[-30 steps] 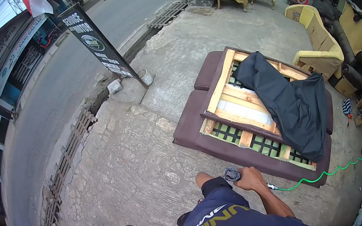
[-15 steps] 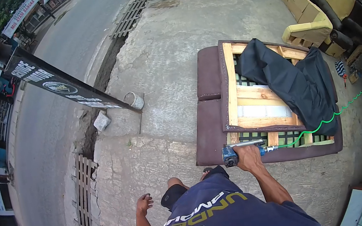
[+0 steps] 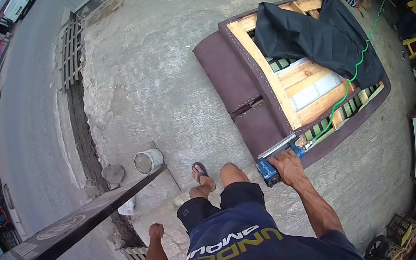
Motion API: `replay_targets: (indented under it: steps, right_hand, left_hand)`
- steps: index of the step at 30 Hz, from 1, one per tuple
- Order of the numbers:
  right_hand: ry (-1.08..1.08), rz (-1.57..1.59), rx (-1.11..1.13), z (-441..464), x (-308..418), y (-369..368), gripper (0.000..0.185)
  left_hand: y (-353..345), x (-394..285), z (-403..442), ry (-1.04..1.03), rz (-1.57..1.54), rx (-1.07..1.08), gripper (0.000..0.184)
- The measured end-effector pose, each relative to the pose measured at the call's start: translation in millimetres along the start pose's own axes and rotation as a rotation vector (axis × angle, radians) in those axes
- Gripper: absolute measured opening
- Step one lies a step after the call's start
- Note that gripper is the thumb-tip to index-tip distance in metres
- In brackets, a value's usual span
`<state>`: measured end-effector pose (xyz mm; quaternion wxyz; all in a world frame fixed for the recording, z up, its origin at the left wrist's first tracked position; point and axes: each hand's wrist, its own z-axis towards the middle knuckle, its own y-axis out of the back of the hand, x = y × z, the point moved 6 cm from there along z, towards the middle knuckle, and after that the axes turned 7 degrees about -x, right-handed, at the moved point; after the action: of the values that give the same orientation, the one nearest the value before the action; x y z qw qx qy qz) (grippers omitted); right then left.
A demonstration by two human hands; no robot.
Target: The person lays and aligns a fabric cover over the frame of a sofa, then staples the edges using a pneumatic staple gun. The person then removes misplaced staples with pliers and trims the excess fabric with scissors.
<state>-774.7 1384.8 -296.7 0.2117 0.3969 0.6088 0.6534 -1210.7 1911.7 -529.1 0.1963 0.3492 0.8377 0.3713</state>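
Blue air stapler [image 3: 268, 171] is gripped in the right hand [image 3: 288, 167], just beside a corner of the upholstered frame [image 3: 254, 128]; whether they touch cannot be told. It is judged rigid and moderately heavy, best held round its handle, with slight drag expected from the green hose [image 3: 356, 69] beyond the hand. Farther out, the frame, likely bulky and stiff, would be best lifted by its wooden rails [image 3: 265, 77]; limp black cloth [image 3: 307, 32] is draped over it. The left hand [image 3: 156, 231] is loosely curled, apparently unloaded.
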Motion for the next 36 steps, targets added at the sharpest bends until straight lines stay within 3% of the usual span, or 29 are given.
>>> replay_targets:
  steps: [1, 2, 3, 4, 5, 7, 10, 13, 15, 17, 19, 21, 23, 25, 29, 32, 34, 35, 36]
  right_hand:
    - [0.014, 0.059, 0.055, 19.9, 15.8, 4.5, 0.026]
    - [-0.01, 0.057, 0.005, 27.2, 21.3, -1.9, 0.027]
    - [-0.05, 0.054, -0.011, 43.7, 12.0, -1.8, 0.027]
    - [-0.093, -0.03, -0.025, 52.2, 1.8, -0.9, 0.026]
    - [-0.136, -0.108, -0.026, 55.1, -8.5, -2.8, 0.025]
    - [-0.212, -0.195, -0.053, 74.0, -59.8, 7.2, 0.025]
    - [-0.353, -0.272, -0.12, 88.6, -160.1, -1.2, 0.025]
    - [-0.395, -0.458, 0.018, 115.0, -271.4, -40.6, 0.028]
    - [-0.41, -0.364, 0.11, 128.4, -323.6, -82.3, 0.029]
    - [-0.381, -0.452, 0.109, 143.2, -369.0, -130.9, 0.032]
    - [-0.382, -0.451, 0.089, 154.9, -404.7, -170.1, 0.033]
    - [-0.417, -0.488, 0.04, 160.2, -436.4, -198.6, 0.036]
    - [-0.504, -0.434, -0.009, 163.6, -452.6, -214.6, 0.039]
    - [-0.507, -0.552, -0.038, 164.2, -467.4, -217.3, 0.04]
    - [-0.522, -0.559, -0.115, 156.0, -455.7, -220.3, 0.046]
    - [-0.604, -0.581, -0.08, 136.3, -437.6, -223.7, 0.046]
    - [-0.702, -0.567, -0.168, 116.0, -421.5, -220.5, 0.047]
    - [-0.718, -0.594, -0.191, 106.7, -416.6, -218.1, 0.047]
    - [-0.738, -0.625, -0.153, 95.9, -419.1, -222.2, 0.047]
  left_hand:
    - [58.6, 6.3, 63.0, -0.162, 0.172, -0.179, 0.018]
    - [124.4, -1.9, 117.9, -0.254, 0.133, -0.339, 0.019]
    - [195.1, -26.6, 161.8, -0.572, 0.113, -0.516, 0.025]
    - [284.7, -78.4, 186.9, -0.381, 0.01, -0.414, 0.038]
    - [337.1, -113.4, 214.3, -0.03, 0.058, -0.303, 0.045]
    - [426.4, -206.5, 259.6, -0.172, 0.019, -0.281, 0.048]
    - [471.5, -327.8, 355.4, -0.399, 0.055, -0.302, 0.041]
    - [445.9, -475.6, 450.2, -0.623, 0.05, -0.343, 0.037]
    - [390.1, -562.9, 517.6, -0.811, 0.02, -0.31, 0.035]
    - [344.0, -688.9, 490.8, -0.922, -0.142, -0.242, 0.031]
    - [300.1, -798.4, 467.6, -1.169, -0.172, -0.27, 0.027]
    - [256.8, -895.4, 454.6, -1.595, -0.287, -0.349, 0.025]
    - [206.5, -991.9, 471.4, -1.575, -0.204, -0.201, 0.028]
    - [184.5, -1080.8, 494.5, -1.606, -0.14, -0.373, 0.048]
    - [190.9, -1197.9, 593.8, -1.267, 0.012, -1.087, 0.076]
    - [213.2, -1206.5, 588.9, -1.323, -0.106, -1.224, 0.069]
    - [208.6, -1238.6, 590.9, -1.379, 0.183, -1.197, 0.052]
    - [213.2, -1244.9, 582.1, -1.399, 0.159, -1.223, 0.052]
    - [217.1, -1246.9, 573.3, -1.456, 0.114, -1.016, 0.048]
